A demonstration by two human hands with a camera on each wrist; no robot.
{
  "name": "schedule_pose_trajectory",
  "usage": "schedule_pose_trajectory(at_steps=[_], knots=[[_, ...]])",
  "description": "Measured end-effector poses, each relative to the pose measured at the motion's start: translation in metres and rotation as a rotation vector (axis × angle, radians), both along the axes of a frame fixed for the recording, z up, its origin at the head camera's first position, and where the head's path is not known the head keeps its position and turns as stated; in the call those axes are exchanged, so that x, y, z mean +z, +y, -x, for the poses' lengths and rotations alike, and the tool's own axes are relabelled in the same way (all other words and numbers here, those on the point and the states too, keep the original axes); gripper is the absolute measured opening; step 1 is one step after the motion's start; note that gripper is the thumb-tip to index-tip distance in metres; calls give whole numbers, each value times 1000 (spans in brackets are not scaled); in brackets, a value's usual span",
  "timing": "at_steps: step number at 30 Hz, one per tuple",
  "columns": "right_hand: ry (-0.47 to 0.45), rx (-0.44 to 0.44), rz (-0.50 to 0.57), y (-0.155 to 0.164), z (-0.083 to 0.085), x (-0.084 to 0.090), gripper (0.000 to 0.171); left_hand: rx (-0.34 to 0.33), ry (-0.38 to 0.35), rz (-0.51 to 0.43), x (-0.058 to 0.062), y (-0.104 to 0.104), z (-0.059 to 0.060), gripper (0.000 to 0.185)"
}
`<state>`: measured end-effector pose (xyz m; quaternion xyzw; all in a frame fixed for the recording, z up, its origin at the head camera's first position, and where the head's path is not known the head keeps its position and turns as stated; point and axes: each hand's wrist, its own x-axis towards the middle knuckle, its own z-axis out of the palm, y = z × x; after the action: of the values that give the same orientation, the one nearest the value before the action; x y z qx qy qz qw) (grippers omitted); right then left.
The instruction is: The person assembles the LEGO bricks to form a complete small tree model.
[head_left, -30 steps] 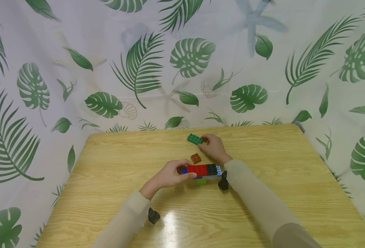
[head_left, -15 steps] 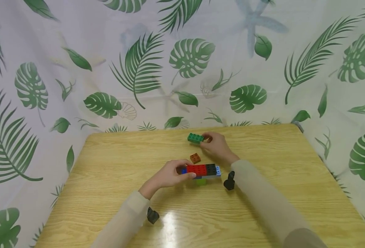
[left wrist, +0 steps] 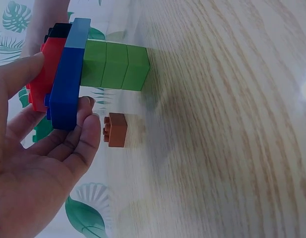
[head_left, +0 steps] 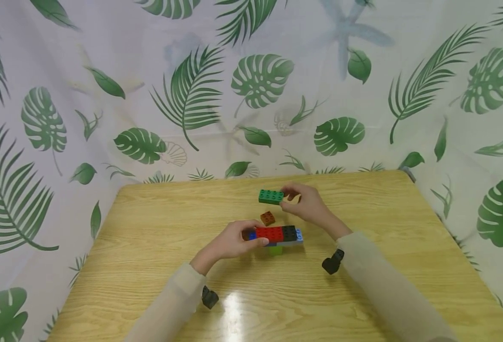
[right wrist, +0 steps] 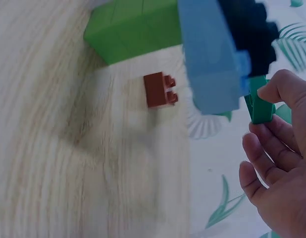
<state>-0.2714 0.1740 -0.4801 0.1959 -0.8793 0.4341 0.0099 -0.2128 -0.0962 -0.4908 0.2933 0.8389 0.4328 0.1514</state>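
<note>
Two hands work here, each with a brick piece. Our right hand [head_left: 308, 205] pinches one end of a green brick [head_left: 270, 196] between thumb and fingertips and holds it lifted above the table [head_left: 148, 256], out past the far side of the left hand; in the right wrist view only the brick's end [right wrist: 261, 105] shows, with the thumb on it and the other fingers loosely bent below. Our left hand [head_left: 234, 240] grips the near-left end of a stack [head_left: 277, 235], thumb on top and fingers beneath. The stack has red and black bricks on top of a blue layer, dark at the held end and light at the free end, and stands on a light green block [left wrist: 115, 66]. The left wrist view shows the fingers [left wrist: 81, 134] curled under the dark blue end. Between the two hands, just beyond the stack and apart from it, lies a small brown brick [head_left: 267, 218] on the table. We see a leaf-print cloth [head_left: 251, 90] hanging behind the table's far edge, well beyond both hands.
</note>
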Motion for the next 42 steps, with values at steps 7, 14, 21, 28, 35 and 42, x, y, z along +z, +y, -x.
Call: schedule_pose_trajectory(at_steps=[7,14,21,28,35,42], knots=[[-15,50,2,6,-26,10,35,8,0,7,-1,0,-2,36],[7,84,-18,12,-47,12,33,9,2,12,0,0,-2,37],[23,121,-21,16,-61,11,33,4,9,22,-1,-1,-1,39],[30,152,-53,19,-69,10,35,11,3,33,0,-1,-1,45],[34,181,-67,19,-70,12,37,0,-20,0,0,-2,-1,41],[70,189,-93,19,-70,12,36,4,-42,16,2,-2,-1,54]])
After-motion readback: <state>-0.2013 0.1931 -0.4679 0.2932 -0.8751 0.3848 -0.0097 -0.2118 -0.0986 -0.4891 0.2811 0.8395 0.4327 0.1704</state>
